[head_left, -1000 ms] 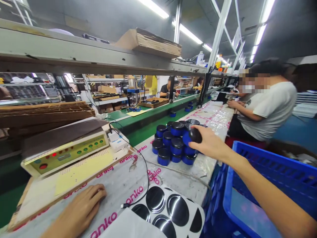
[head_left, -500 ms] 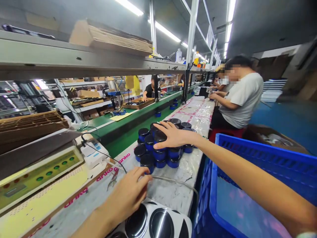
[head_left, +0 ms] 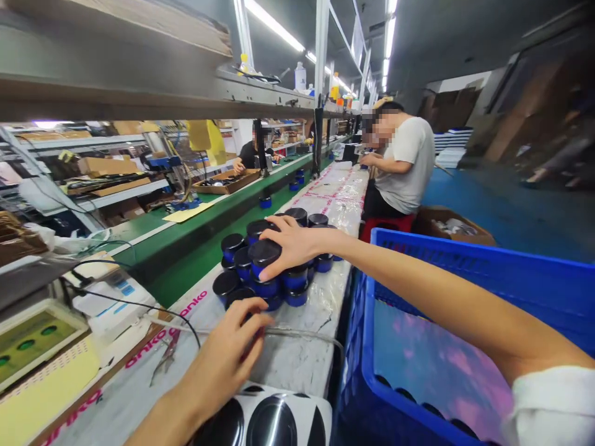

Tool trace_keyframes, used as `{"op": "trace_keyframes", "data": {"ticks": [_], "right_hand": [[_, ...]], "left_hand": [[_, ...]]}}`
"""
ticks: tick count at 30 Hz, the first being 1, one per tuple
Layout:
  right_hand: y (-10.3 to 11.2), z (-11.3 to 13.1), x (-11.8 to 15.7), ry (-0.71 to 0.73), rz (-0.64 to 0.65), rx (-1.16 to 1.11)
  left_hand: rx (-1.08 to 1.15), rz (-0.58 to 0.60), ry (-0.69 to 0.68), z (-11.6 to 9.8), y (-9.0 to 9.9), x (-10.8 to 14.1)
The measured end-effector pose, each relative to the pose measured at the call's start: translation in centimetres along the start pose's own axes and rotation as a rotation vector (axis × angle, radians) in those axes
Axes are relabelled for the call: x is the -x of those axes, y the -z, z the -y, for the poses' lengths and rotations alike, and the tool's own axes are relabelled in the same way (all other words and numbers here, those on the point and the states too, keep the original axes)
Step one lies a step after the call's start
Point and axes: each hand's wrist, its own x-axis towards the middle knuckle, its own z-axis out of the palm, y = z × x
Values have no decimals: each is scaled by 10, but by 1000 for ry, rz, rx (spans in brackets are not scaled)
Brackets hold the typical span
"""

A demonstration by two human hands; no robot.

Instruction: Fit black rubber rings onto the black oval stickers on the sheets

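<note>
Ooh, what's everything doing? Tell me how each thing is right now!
Jars: bunched together, some stacked, black tops facing up
Right hand: spread around one jar; grip hard to tell
Left hand: half curled beside the jars; palm hidden
Crate: open on top, with things inside
Disc sheet: partly hidden by the left arm
Lights: on
Stool: someone sitting on it

"anko", in bold pink lowercase lettering (head_left: 145, 349), runs slantwise along the whitish plastic sheeting (head_left: 302, 356) over the long surface, near left! And there it is again, one repeat farther up the same sheet: "anko". Nearest us, a third run reads only in part. Farther along, more pink print (head_left: 325, 199), too small to make out.
</note>
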Motion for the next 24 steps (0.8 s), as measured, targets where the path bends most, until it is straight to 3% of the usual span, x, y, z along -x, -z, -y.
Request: {"op": "trace_keyframes", "data": {"ticks": [4,7,11,14,16,18,19,22,24], "right_hand": [[-13,9,-4,-25,-143,17],[-11,10,17,34,-293,-8],[10,1,101,14,-473,-55],[9,-28,180,-198,-477,-144],[-15,-61,224,-485,-392,-196],[-60,-101,259,-826,-190,-202],[-86,-120,272,-927,-108,-208],[-165,-166,303,-1122,91,-236],[-205,-183,317,-1190,181,-240]], "left_hand": [[36,74,-195,-35,-26,-9],[60,125,-289,-50,-49,-17],[98,153,-310,-47,-76,-31],[78,151,-288,-39,-94,-38],[49,168,-272,-36,-102,-40],[25,194,-270,-33,-107,-40],[16,209,-274,-33,-108,-39],[5,219,-293,-29,-110,-37],[4,225,-293,-27,-111,-36]]}}
